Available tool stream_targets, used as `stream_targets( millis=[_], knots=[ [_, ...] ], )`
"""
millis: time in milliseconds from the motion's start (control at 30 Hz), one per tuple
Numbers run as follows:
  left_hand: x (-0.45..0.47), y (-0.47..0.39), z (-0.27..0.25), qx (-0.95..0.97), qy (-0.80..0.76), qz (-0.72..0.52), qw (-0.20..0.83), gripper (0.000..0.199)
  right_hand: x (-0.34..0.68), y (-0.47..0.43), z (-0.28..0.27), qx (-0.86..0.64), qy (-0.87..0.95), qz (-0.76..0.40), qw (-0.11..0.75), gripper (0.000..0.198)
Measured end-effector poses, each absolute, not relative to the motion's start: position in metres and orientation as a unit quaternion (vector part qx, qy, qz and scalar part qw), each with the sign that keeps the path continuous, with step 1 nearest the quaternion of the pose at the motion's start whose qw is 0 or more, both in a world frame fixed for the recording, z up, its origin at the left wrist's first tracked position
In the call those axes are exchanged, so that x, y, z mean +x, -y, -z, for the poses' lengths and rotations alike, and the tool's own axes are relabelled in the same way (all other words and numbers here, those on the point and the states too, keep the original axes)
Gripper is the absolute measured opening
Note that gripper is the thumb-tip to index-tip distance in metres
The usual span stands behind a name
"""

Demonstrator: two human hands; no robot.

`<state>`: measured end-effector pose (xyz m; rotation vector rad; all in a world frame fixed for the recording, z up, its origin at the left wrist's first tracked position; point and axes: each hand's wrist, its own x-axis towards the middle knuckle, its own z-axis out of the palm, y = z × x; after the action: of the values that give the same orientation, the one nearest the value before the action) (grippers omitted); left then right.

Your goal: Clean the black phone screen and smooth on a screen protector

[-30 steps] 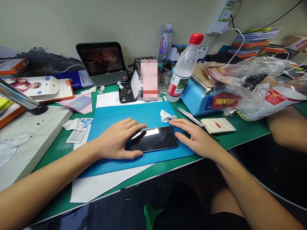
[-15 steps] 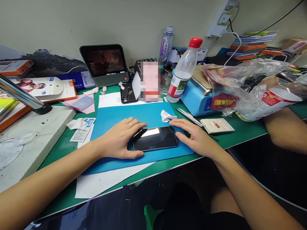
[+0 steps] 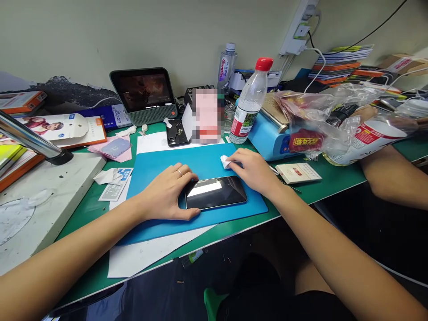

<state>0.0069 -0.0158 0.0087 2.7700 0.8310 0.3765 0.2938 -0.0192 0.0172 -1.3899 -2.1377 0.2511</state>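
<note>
Left hand (image 3: 169, 194) wide at phone (image 3: 219, 196) end; right hand (image 3: 254, 171) pinches tissue (image 3: 224, 162). One-sided hold: phone could skid on mat (image 3: 200, 160).

Head view, one: worn at head height, over the desk's (image 3: 83, 205) near edge; faces forward and down. Range: close, phone (image 3: 217, 194) just below centre. Coverage: wall (image 3: 167, 35) beyond far edge to, seemingly, shadowed floor (image 3: 157, 290).
</note>
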Motion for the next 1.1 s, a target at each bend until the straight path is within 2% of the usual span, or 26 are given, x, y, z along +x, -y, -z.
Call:
stream_targets(
  millis=[133,333,733,933,1100],
  knots=[
    [0.006,0.014,-0.008,0.942,-0.287,-0.128,0.116,0.064,0.300,0.053,-0.022,-0.525,0.790,-0.083,0.305,0.020],
    [0.006,0.013,-0.008,0.943,-0.284,-0.122,0.124,0.062,0.307,0.094,-0.016,-0.515,0.809,-0.070,0.274,0.021],
    [0.007,0.012,-0.006,0.941,-0.283,-0.132,0.131,0.062,0.245,0.080,-0.027,-0.518,0.819,-0.150,0.195,0.021],
    [0.010,0.013,-0.005,0.943,-0.272,-0.147,0.126,0.050,0.196,0.078,-0.023,-0.489,0.843,-0.133,0.180,0.023],
    [0.007,0.012,-0.003,0.945,-0.266,-0.141,0.125,0.052,0.188,0.081,-0.021,-0.497,0.837,-0.136,0.183,0.024]
  ],
)
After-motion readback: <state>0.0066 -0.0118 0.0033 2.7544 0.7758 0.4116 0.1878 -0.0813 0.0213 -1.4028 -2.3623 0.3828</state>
